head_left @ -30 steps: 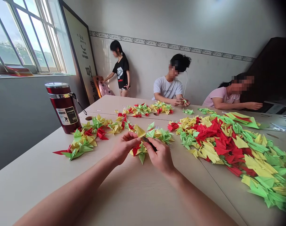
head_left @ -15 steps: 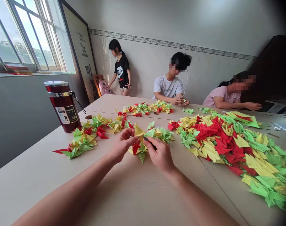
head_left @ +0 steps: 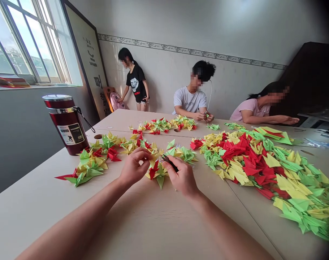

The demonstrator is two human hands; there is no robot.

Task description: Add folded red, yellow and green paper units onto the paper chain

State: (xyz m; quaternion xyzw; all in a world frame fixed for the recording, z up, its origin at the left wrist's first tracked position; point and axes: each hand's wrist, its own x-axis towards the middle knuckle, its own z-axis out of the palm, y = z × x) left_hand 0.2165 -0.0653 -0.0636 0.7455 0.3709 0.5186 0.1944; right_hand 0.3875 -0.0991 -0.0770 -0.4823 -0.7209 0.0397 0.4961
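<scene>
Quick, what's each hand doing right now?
Left hand: closed, pinching a yellow folded paper piece.
Right hand: closed around a thin dark tool.

bare table [head_left: 153,224] near, paper pile [head_left: 264,166] right, flask [head_left: 66,123] left

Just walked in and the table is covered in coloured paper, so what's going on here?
The left hand and right hand pinch a yellow folded paper piece above a small pile of folded pieces; the right also grips a dark tool. A big heap of folded papers lies rightward.
</scene>
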